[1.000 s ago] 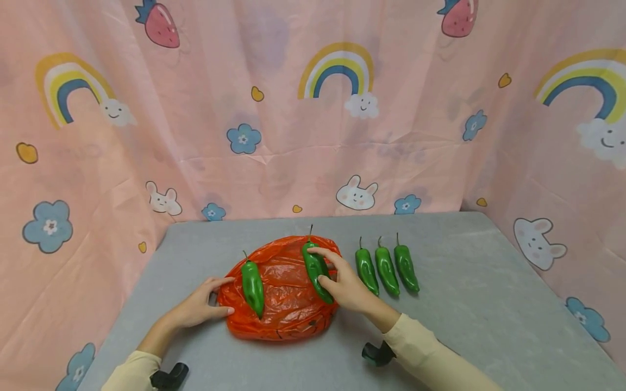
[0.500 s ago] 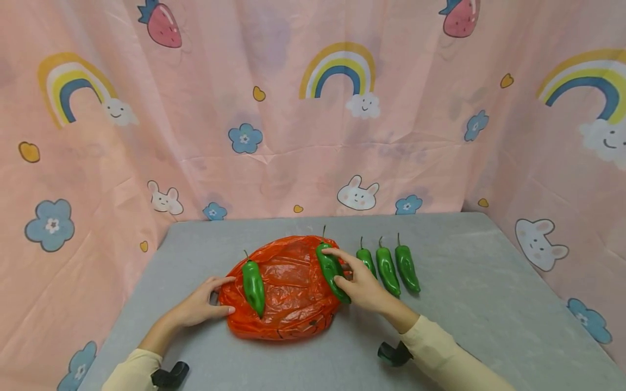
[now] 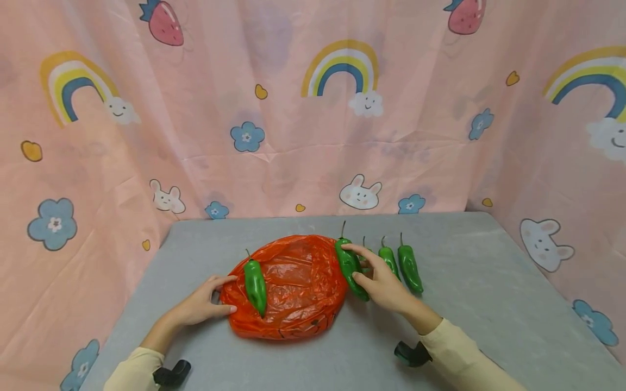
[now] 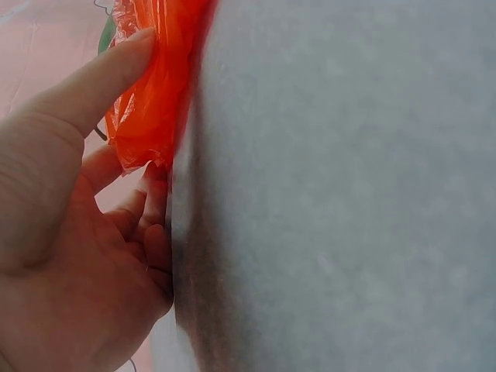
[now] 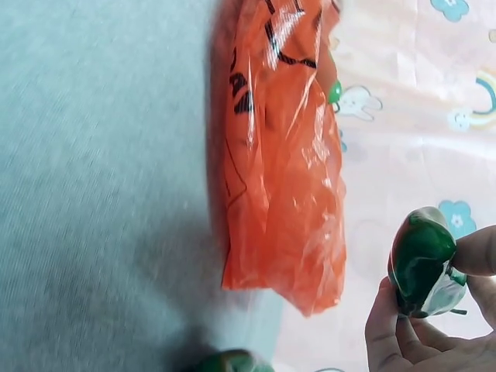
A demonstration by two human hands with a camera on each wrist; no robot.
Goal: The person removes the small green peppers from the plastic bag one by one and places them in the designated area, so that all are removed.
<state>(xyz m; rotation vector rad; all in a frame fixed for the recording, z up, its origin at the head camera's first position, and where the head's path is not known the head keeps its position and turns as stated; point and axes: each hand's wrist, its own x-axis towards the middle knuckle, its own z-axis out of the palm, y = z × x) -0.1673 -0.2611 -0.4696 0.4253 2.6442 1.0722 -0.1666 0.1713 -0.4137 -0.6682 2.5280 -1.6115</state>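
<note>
A crumpled red plastic bag (image 3: 293, 282) lies on the grey table, with one green chili pepper (image 3: 255, 288) on its left part. My left hand (image 3: 202, 305) rests at the bag's left edge, thumb and forefinger spread apart and touching it. The left wrist view shows the thumb (image 4: 101, 81) lying over the red plastic. With my right hand (image 3: 386, 285) I grip another green chili pepper (image 3: 349, 266) between thumb and fingers, raised at the bag's right edge. In the right wrist view that pepper (image 5: 422, 260) is off the table surface.
Right of the bag stands a row of green chili peppers: the rightmost (image 3: 409, 269) is in full view, the middle one (image 3: 388, 258) is partly covered by my right hand, and the nearest to the bag is mostly hidden. A pink patterned curtain (image 3: 293, 163) encloses the grey table (image 3: 489, 304).
My right hand has carried its chili pepper rightward, from over the red bag to its right edge, now covering more of the row. The left hand has stayed in place.
</note>
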